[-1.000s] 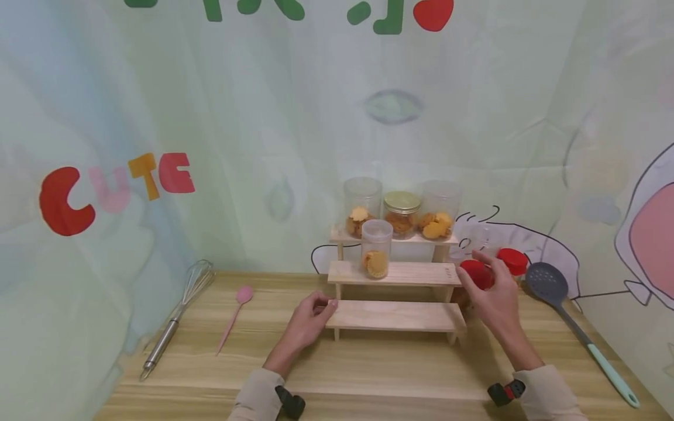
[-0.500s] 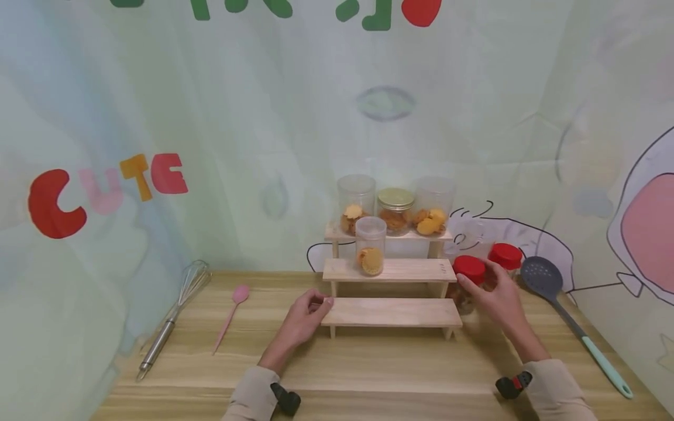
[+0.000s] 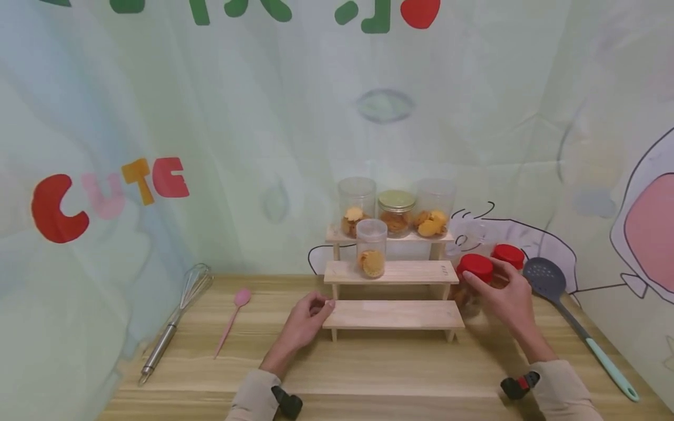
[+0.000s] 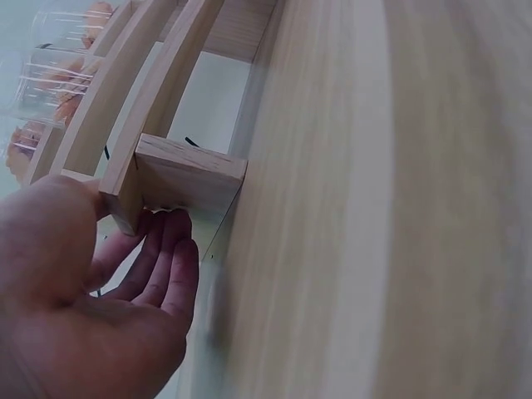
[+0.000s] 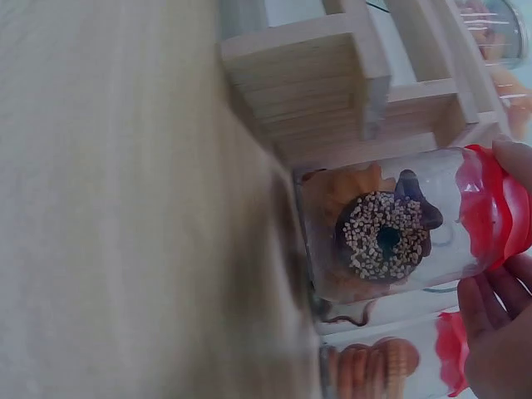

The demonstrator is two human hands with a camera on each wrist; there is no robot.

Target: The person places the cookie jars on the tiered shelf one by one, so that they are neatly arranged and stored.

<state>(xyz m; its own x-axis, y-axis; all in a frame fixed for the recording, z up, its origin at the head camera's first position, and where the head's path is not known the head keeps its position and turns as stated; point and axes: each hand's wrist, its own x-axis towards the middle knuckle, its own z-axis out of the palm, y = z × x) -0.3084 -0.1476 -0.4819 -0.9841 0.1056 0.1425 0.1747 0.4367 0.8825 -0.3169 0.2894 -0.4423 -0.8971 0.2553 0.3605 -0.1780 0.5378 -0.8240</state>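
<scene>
A clear jar (image 5: 449,183) with a red lid (image 3: 475,267) stands close beside the right end of the stepped wooden stand (image 3: 395,314). Fingers and thumb of my right hand (image 3: 509,299) grip it by the lid. In the right wrist view a nut-sprinkled chocolate doughnut (image 5: 362,237) shows through its wall, with its base close to the tabletop. At the stand's other end, my left hand (image 3: 302,320) pinches the lowest shelf, thumb on top and fingers beneath, as the left wrist view (image 4: 166,258) shows.
The top shelf carries two clear jars and a gold-lidded jar (image 3: 397,213) of biscuits; a smaller jar (image 3: 371,248) sits on the middle shelf. Behind my right hand stands another red-lidded jar (image 3: 508,256), near a slotted spoon (image 3: 566,316). A whisk (image 3: 174,327) and pink spoon (image 3: 234,316) lie left.
My right hand, spread above the red lid at first, has come down and taken hold of it; the jar has shifted slightly up and right. The left hand stays on the shelf end.
</scene>
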